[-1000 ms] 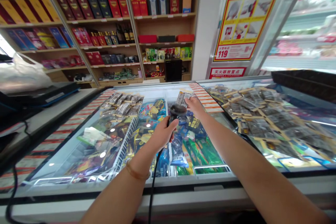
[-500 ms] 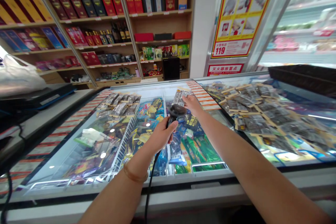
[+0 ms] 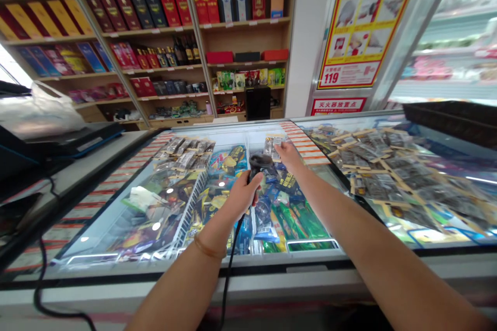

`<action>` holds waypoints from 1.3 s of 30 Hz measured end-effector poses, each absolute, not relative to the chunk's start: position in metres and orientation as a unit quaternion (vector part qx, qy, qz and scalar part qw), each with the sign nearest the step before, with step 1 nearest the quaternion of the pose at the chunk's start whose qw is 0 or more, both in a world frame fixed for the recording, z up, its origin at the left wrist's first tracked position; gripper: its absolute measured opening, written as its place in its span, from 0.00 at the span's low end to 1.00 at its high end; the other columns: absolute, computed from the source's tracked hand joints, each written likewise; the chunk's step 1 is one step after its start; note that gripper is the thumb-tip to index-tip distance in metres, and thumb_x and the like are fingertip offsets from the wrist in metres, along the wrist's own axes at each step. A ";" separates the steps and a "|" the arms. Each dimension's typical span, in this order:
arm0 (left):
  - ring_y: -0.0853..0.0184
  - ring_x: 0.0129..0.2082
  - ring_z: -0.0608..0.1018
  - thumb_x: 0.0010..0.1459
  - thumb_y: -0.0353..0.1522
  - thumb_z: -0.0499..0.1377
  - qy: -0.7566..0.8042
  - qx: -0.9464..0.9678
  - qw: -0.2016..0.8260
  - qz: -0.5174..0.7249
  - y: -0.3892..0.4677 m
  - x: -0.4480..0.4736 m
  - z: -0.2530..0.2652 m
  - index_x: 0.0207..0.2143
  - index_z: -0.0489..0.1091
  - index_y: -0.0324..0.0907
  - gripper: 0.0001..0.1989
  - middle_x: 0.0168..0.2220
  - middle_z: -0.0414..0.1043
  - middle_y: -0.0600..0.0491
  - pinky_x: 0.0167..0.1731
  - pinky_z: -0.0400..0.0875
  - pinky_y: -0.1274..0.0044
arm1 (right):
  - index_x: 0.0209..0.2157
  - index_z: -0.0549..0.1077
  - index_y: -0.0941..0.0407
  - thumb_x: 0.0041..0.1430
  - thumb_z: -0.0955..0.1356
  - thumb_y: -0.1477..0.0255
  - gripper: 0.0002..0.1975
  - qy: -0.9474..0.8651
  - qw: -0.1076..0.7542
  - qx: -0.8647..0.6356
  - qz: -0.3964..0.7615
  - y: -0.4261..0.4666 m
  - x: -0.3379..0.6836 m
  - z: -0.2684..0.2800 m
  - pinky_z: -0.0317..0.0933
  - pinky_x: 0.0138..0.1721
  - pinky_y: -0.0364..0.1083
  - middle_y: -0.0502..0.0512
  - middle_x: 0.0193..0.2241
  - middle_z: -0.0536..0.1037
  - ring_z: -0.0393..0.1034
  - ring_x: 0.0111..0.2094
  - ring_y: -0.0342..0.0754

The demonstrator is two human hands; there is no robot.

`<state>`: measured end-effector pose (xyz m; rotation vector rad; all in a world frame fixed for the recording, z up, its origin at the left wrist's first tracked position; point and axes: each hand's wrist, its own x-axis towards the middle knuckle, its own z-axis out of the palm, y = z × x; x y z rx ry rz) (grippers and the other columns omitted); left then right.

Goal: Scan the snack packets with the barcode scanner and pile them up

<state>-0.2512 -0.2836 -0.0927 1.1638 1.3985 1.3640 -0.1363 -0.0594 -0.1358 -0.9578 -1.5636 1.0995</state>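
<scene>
My left hand (image 3: 245, 191) is wrapped round the handle of a black barcode scanner (image 3: 261, 161), its cord hanging down past my wrist. The scanner's head points away from me, towards a small clear packet (image 3: 272, 148) with a white label. My right hand (image 3: 288, 154) pinches that packet by its right side, just beyond the scanner. Both hands are above the glass top of a chest freezer (image 3: 128, 235). Blue, yellow and green packs (image 3: 297, 217) show through the glass under my hands.
Similar packets lie in a group (image 3: 186, 152) at the left and a larger spread (image 3: 404, 165) at the right. A dark tray (image 3: 450, 121) sits at the far right. On the left counter are a white plastic bag (image 3: 50, 111) and black equipment (image 3: 83, 142). Shelves (image 3: 240, 23) stand behind.
The view has swung slightly left and up. The labelled packet appears at a different angle in my right hand, and the scanner sits slightly further left against the freezer.
</scene>
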 end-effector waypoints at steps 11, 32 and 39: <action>0.74 0.12 0.66 0.50 0.50 0.67 0.636 0.309 0.309 0.636 -0.346 -0.340 -0.050 0.31 0.64 0.44 0.23 0.22 0.67 0.59 0.12 0.57 0.80 | 0.26 0.71 0.55 0.55 0.72 0.74 0.07 -0.628 0.409 -0.387 0.537 -0.095 -0.214 -0.093 0.72 0.32 0.46 0.47 0.18 0.72 0.70 0.23 0.45; 0.73 0.13 0.67 0.51 0.48 0.65 0.676 0.219 0.243 0.661 -0.410 -0.422 -0.059 0.33 0.65 0.43 0.20 0.22 0.68 0.59 0.12 0.60 0.80 | 0.40 0.78 0.58 0.54 0.72 0.76 0.09 -0.707 0.373 -0.335 0.499 -0.127 -0.348 -0.075 0.67 0.56 0.51 0.59 0.44 0.83 0.77 0.52 0.54; 0.73 0.13 0.67 0.51 0.50 0.66 0.621 0.302 0.327 0.645 -0.337 -0.346 -0.061 0.33 0.64 0.44 0.22 0.23 0.68 0.58 0.13 0.59 0.79 | 0.36 0.81 0.57 0.53 0.71 0.80 0.08 -0.717 0.410 -0.402 0.396 -0.073 -0.198 -0.084 0.68 0.56 0.55 0.60 0.42 0.84 0.79 0.47 0.53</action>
